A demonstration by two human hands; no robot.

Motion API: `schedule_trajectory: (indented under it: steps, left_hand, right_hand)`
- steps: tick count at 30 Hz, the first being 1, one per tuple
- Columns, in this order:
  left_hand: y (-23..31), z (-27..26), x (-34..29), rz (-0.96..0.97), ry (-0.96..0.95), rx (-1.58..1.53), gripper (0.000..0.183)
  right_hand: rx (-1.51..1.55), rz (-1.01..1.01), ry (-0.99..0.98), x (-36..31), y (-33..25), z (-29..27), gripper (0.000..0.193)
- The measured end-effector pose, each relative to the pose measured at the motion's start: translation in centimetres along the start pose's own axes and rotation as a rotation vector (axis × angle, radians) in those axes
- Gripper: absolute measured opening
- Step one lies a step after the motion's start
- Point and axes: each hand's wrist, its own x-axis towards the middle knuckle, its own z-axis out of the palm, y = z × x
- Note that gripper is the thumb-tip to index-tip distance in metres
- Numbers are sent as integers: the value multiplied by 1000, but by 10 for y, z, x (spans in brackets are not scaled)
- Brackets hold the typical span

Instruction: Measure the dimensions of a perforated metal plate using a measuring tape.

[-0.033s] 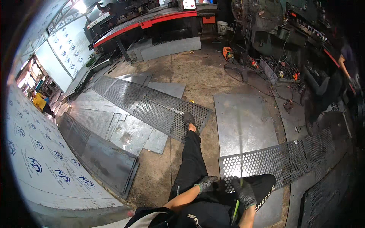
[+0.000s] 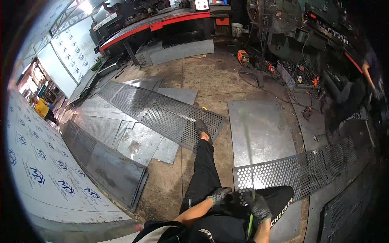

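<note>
Head view, looking down at a workshop floor (image 2: 210, 85); the person sat with one leg stretched toward a long perforated metal sheet (image 2: 162, 113). The gloved left hand (image 2: 219, 195) rested on the thigh, fingers curled, whether gripping anything could not be told; the gloved right hand (image 2: 257, 205) was closed around a thin green rod (image 2: 249, 162), which rose over a second perforated sheet (image 2: 300, 172) just ahead.
</note>
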Motion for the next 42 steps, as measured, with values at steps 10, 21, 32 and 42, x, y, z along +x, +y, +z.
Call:
schedule_trajectory:
  steps: [10,21,32,42]
  left_hand:
    - [-8,-6,-1,442,82,736,15]
    - [-34,-13,53,-16,-267,-211,10]
    - [10,10,-9,-143,61,-233,18]
    - [-50,-29,77,-75,-155,-335,28]
  right_hand:
    - [275,-49,-142,13,-3,7,34]
    - [688,-139,1087,38,66,-19,37]
    - [801,-74,1088,11,41,-22,53]
    - [334,-142,1040,30,74,-18,59]
